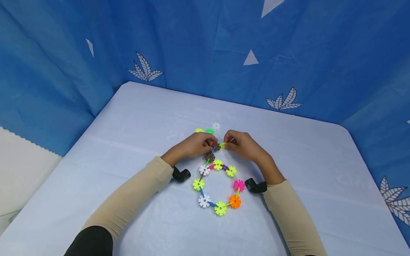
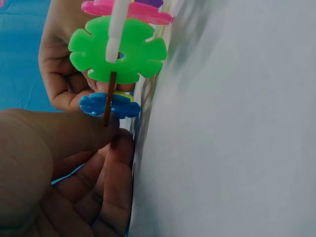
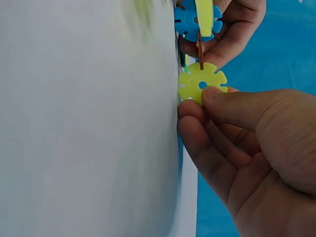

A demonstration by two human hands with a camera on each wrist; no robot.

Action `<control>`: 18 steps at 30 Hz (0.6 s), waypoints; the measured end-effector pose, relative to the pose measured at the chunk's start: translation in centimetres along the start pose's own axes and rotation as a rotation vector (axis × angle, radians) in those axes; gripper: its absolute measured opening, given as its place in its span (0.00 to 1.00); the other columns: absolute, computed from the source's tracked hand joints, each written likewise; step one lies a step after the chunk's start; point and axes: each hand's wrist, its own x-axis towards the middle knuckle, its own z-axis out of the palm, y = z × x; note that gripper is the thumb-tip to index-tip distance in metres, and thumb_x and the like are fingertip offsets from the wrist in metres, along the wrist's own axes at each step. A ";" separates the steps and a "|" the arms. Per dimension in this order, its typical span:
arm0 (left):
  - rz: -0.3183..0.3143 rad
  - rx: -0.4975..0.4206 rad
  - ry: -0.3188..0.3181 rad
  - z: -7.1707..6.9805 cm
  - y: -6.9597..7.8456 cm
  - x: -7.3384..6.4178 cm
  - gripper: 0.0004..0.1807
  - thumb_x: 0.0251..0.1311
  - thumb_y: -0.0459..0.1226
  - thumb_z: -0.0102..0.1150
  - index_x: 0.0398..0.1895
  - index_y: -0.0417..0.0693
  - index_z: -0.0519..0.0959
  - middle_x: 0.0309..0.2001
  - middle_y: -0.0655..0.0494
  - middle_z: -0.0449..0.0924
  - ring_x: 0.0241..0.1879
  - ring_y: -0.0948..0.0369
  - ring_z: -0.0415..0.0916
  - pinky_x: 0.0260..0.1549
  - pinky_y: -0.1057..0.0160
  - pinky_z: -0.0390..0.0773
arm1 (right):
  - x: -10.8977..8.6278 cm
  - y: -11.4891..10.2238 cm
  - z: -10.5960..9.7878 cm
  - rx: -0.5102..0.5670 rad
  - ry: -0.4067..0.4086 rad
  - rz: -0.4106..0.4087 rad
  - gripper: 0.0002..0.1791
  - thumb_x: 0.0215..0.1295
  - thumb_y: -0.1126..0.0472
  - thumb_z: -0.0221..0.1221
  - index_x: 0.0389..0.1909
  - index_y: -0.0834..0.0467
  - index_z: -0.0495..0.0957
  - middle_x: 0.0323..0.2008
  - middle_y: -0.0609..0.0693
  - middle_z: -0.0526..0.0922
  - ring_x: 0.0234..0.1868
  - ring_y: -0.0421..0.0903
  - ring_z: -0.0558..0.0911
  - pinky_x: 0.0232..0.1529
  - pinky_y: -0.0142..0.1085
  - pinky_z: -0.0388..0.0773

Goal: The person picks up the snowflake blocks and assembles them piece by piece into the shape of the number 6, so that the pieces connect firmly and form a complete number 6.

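My left hand (image 1: pixel 199 144) pinches a brown notched snowflake disc (image 1: pixel 216 146) at the far end of a chain of plastic discs. In the left wrist view, a brown disc (image 2: pixel 110 98) shows edge-on beside the thumb, with a blue disc (image 2: pixel 126 107) close behind. Between thumb and fingers, my right hand (image 1: pixel 245 144) pinches a yellow-green disc (image 3: pixel 193 85). That disc meets the lower end of an edge-on brown disc (image 3: pixel 201 52), slotted at its top to a blue disc (image 3: pixel 190 22). Another brown disc (image 1: pixel 209 158) sits lower in the chain.
Below the hands, linked discs form a ring on the white table (image 1: pixel 153 220), including a white disc (image 1: pixel 204 201), an orange disc (image 1: pixel 235 201) and a pink disc (image 1: pixel 238 185). Beyond the hands lie a white disc (image 1: pixel 216 126), a green disc (image 1: pixel 209 131) and a yellow disc (image 1: pixel 199 130).
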 end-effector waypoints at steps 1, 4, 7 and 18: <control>0.003 0.001 0.001 0.0 0.0 0.0 0.18 0.71 0.30 0.57 0.63 0.41 0.77 0.45 0.52 0.80 0.44 0.59 0.76 0.46 0.62 0.77 | 0.0 -0.1 0.0 -0.007 0.001 0.001 0.06 0.69 0.70 0.62 0.40 0.58 0.77 0.38 0.51 0.83 0.40 0.48 0.83 0.40 0.41 0.80; 0.015 0.013 0.006 0.1 -0.2 0.1 0.17 0.71 0.30 0.57 0.61 0.41 0.78 0.45 0.53 0.80 0.43 0.59 0.76 0.46 0.63 0.77 | 0.0 0.0 -0.1 -0.026 0.003 0.002 0.05 0.69 0.70 0.62 0.39 0.58 0.77 0.36 0.51 0.83 0.37 0.47 0.82 0.39 0.40 0.79; 0.021 0.021 0.010 0.2 -0.1 0.2 0.17 0.71 0.30 0.57 0.61 0.41 0.78 0.44 0.54 0.80 0.44 0.59 0.76 0.46 0.63 0.76 | 0.0 0.0 -0.1 -0.042 0.004 -0.003 0.04 0.69 0.69 0.63 0.38 0.60 0.77 0.33 0.50 0.82 0.35 0.46 0.79 0.37 0.40 0.76; 0.007 0.043 0.024 0.3 0.1 0.1 0.16 0.71 0.30 0.59 0.60 0.43 0.79 0.45 0.53 0.81 0.46 0.59 0.77 0.47 0.62 0.77 | 0.2 0.0 0.2 -0.040 -0.006 -0.022 0.03 0.68 0.69 0.63 0.37 0.60 0.79 0.30 0.49 0.82 0.32 0.46 0.77 0.35 0.38 0.75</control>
